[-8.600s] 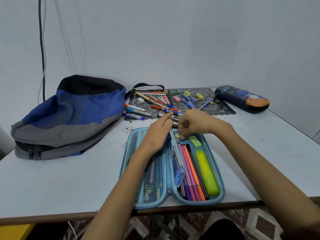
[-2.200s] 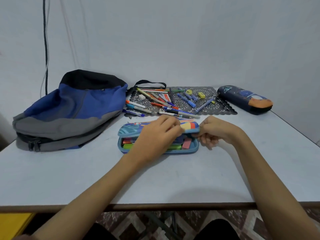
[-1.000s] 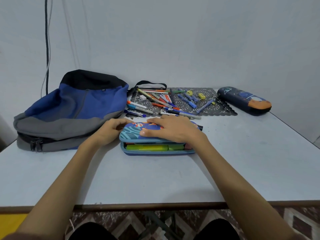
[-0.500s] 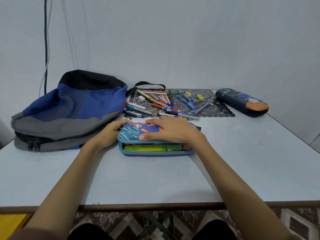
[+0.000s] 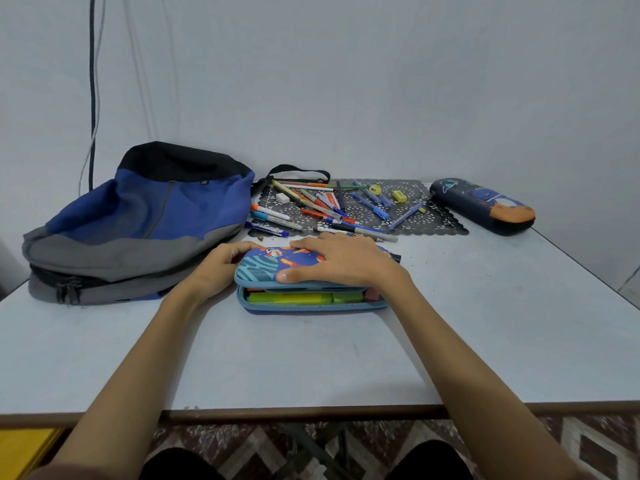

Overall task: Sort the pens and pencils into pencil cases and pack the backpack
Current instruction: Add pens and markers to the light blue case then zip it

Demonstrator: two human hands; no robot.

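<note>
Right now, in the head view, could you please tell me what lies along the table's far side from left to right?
Blue and grey backpack → black lace mat strewn with loose pens → dark pencil case. The colourful pencil case nearer the camera overlaps them, so I leave it out.

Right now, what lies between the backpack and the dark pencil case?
A black lacy mat strewn with loose pens and pencils, in the head view.
</note>
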